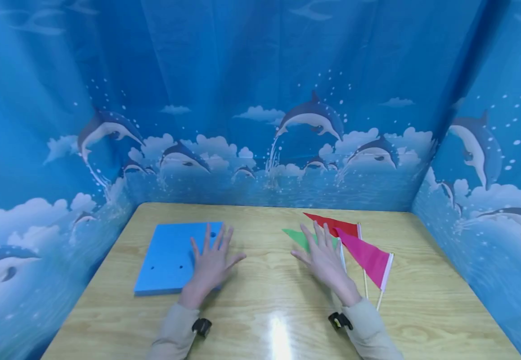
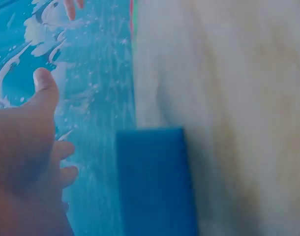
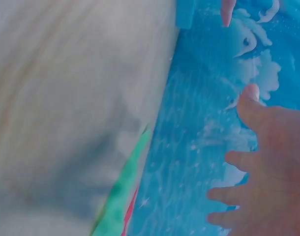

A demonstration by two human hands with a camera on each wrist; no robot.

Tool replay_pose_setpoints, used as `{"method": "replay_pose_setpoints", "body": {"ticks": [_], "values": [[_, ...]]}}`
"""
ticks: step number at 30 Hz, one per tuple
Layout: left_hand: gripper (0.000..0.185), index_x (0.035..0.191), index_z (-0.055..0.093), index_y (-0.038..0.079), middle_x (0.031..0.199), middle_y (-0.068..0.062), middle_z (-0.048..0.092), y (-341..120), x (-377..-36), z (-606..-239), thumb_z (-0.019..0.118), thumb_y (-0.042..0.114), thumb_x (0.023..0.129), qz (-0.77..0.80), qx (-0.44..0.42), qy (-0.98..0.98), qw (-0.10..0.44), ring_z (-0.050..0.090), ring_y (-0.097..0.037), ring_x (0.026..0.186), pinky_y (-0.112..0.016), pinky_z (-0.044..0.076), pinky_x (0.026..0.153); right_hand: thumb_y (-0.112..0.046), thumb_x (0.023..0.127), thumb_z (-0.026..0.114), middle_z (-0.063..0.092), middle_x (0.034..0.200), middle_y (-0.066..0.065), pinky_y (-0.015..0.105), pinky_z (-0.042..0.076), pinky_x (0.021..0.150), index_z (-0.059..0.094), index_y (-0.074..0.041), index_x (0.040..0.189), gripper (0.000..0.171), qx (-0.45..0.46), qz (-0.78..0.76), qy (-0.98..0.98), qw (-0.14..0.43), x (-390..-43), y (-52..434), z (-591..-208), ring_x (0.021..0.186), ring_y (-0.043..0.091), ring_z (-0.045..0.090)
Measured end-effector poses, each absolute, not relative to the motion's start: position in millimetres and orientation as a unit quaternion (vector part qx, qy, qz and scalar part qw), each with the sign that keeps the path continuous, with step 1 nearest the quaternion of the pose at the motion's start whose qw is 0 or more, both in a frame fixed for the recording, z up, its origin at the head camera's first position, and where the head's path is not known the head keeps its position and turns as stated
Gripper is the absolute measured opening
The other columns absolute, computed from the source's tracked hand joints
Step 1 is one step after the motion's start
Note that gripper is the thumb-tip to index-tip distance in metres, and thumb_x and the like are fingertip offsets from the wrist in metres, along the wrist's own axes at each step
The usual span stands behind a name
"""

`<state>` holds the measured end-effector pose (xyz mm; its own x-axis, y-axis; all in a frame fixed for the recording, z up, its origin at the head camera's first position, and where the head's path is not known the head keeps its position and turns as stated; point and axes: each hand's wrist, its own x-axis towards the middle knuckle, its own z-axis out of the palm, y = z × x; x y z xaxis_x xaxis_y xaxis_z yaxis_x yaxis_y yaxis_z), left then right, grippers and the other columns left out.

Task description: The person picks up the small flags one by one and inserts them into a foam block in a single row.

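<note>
No readable text, labels, brands or numbers anywhere.

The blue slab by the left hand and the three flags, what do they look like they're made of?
Blue slab: likely foam, matte, thick-edged, with punched round holes. Flags, red, green, pink: thin cloth or plastic sheet, hard to tell, on slim pale sticks.

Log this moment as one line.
left hand: open over foam board | right hand: open over flags | table

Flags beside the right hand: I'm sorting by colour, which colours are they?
Red, green and pink; clearest in the head view.
</note>
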<state>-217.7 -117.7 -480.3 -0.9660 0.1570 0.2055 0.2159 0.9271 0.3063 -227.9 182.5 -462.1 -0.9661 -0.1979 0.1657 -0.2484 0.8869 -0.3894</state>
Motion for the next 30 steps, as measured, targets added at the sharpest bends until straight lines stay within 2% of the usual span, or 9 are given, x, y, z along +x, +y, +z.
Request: {"method": "replay_pose_setpoints", "body": {"ticks": [6,10,15,22,25,30], "values": [[0.073,0.157,0.038,0.012,0.158,-0.015,0.043,-146,-222,-467,0.063,0.047,0.098,-0.216,-0.098,-0.962,0.135,0.015,-0.043,0.153,-0.08,0.005,0.113,-0.046,0.099,0.063,0.037,0.159,0.022,0.068,0.028,0.115,0.041,-0.012,0.156,0.07,0.152,0.229,-0.958,0.077,-232,146,-448,0.149,0.046,0.028],[0.064,0.154,0.043,0.011,0.153,-0.018,0.048,-176,-221,-460,0.063,0.039,0.1,-0.253,-0.101,-0.949,0.16,0.02,-0.045,0.151,-0.08,0.01,0.112,-0.043,0.098,0.064,0.045,0.154,0.021,0.061,0.032,0.117,0.048,-0.009,0.151,0.065,0.206,0.225,-0.947,0.104,-231,113,-450,0.144,0.045,0.037],[0.06,0.153,0.044,0.009,0.155,-0.021,0.045,-216,-214,-457,0.061,0.035,0.102,-0.264,-0.094,-0.946,0.16,0.018,-0.048,0.151,-0.08,0.008,0.112,-0.046,0.098,0.063,0.041,0.158,0.016,0.063,0.034,0.114,0.045,-0.011,0.152,0.067,0.269,0.206,-0.938,0.076,-224,72,-454,0.147,0.043,0.033],[0.067,0.157,0.036,0.007,0.16,-0.024,0.034,-265,-195,-460,0.055,0.044,0.104,-0.26,-0.076,-0.958,0.092,0.006,-0.047,0.153,-0.082,0.0,0.11,-0.051,0.097,0.062,0.033,0.163,0.01,0.062,0.034,0.115,0.039,-0.014,0.156,0.074,0.318,0.144,-0.937,0.014,-221,31,-466,0.151,0.038,0.026],[0.069,0.157,0.036,0.006,0.16,-0.025,0.032,-277,-187,-464,0.055,0.046,0.103,-0.253,-0.073,-0.962,0.067,0.006,-0.049,0.152,-0.083,0.0,0.108,-0.054,0.096,0.062,0.033,0.164,0.009,0.062,0.034,0.115,0.038,-0.016,0.157,0.076,0.327,0.124,-0.937,-0.001,-220,22,-468,0.152,0.036,0.025],[0.073,0.153,0.041,0.002,0.158,-0.028,0.034,-293,-172,-474,0.062,0.046,0.099,-0.225,-0.073,-0.971,0.038,0.013,-0.056,0.148,-0.087,0.003,0.104,-0.055,0.098,0.057,0.03,0.166,0.005,0.061,0.033,0.116,0.036,-0.018,0.158,0.075,0.34,0.094,-0.936,-0.023,-219,12,-475,0.153,0.033,0.023]]}}
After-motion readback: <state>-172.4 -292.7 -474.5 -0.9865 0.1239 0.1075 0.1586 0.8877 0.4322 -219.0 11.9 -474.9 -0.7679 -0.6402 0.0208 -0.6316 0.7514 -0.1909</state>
